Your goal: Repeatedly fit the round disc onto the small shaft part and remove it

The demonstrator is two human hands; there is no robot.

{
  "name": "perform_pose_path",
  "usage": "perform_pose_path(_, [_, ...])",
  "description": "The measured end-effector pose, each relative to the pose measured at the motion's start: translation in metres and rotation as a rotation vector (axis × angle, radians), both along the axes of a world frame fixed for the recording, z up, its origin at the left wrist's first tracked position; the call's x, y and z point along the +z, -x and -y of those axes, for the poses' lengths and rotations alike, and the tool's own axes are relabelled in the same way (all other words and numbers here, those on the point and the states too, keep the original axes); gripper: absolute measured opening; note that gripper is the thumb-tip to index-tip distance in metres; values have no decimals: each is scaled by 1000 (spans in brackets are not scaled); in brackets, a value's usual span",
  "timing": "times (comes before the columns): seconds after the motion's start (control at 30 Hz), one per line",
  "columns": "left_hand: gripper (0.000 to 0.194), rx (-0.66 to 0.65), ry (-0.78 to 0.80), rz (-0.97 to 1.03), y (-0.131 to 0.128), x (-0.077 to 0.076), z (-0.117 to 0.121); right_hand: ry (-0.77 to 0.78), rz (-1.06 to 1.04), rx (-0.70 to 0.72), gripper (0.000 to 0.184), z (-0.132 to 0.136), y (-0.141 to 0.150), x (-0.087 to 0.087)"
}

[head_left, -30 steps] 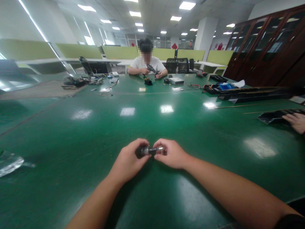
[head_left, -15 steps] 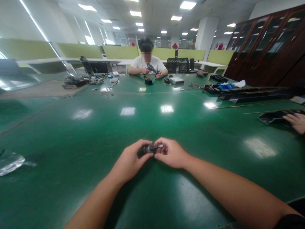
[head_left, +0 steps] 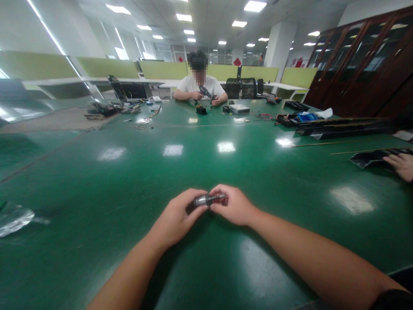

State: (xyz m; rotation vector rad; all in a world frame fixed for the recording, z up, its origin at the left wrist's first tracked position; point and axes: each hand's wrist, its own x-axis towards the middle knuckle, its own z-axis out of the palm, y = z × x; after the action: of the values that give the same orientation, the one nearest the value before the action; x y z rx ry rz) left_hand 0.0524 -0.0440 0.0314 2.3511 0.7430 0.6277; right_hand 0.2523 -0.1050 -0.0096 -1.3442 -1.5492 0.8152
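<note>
Between my two hands lies a small dark metal cylinder (head_left: 201, 200) with a narrower shaft pointing to the right. Its exact kind I cannot make out. My left hand (head_left: 180, 215) grips the thick end between thumb and fingers. My right hand (head_left: 234, 206) is closed around the thin end, with fingertips touching the shaft. Both hands are just above the green tabletop (head_left: 200, 172). Part of the cylinder is hidden by my left fingers.
Across the table a person in white (head_left: 200, 86) holds a power drill (head_left: 205, 91). Another person's hand (head_left: 402, 165) rests on a black channel piece (head_left: 368, 158) at right. Clear plastic (head_left: 16, 219) lies at left; electronic parts (head_left: 112, 108) are piled far left.
The cylinder has turned in my hands, showing a smoother, shinier side. My right hand has shifted very slightly; my left hand stays in place.
</note>
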Motion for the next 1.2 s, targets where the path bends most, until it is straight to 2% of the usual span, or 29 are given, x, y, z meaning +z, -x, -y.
perform_pose_path(0.2, [26, -7, -3, -9, -1, 0, 1, -16, -32, -4, 26, 1, 1, 3])
perform_pose_path(0.43, [25, -16, -8, -8, -1, -1, 0, -27, -92, 31, 15, 2, 2, 9])
perform_pose_path(0.7, [24, -7, 21, -13, -2, -1, 0, -17, -96, 17, 11, 1, 1, 10])
perform_pose_path(1.2, [28, 15, -25, -4, 0, -3, -2, 16, -108, -5, 13, 0, 0, 8])
